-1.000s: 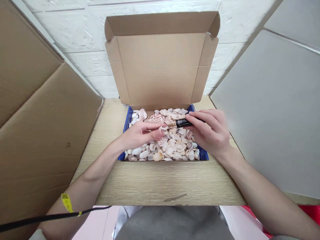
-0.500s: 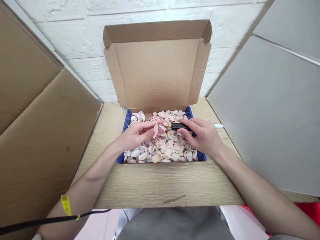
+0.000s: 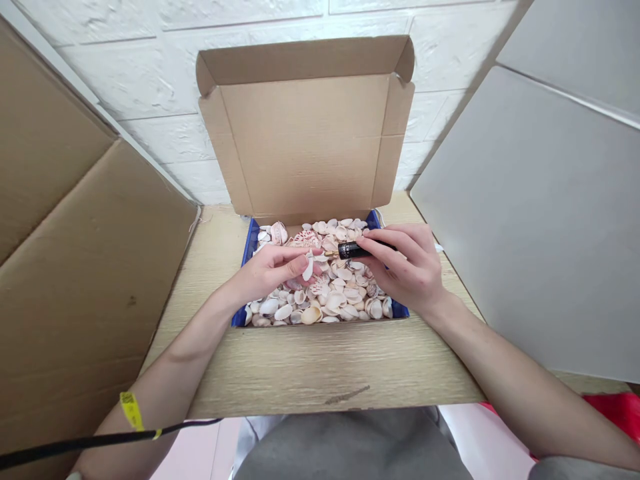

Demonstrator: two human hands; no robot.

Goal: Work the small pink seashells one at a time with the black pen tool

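Between the thumb and fingers of my left hand is a pale seashell, pinched above the box. My right hand grips a small black hand drill with a brass-coloured chuck. The drill points left, and its tip end meets the held shell or lies very close to it; the exact contact is too small to tell. Below both hands, many loose shells fill a shallow cardboard box with blue inner sides, its lid standing up at the back.
The box rests on a light wooden table against a white brick wall. A large cardboard panel stands at left, a grey-white panel at right. A black cable with a yellow tag crosses my left forearm.
My right hand has rolled and lifted slightly, turning the drill so that lettering shows on its body. My left hand still pinches the shell. The whole view has shifted a little.
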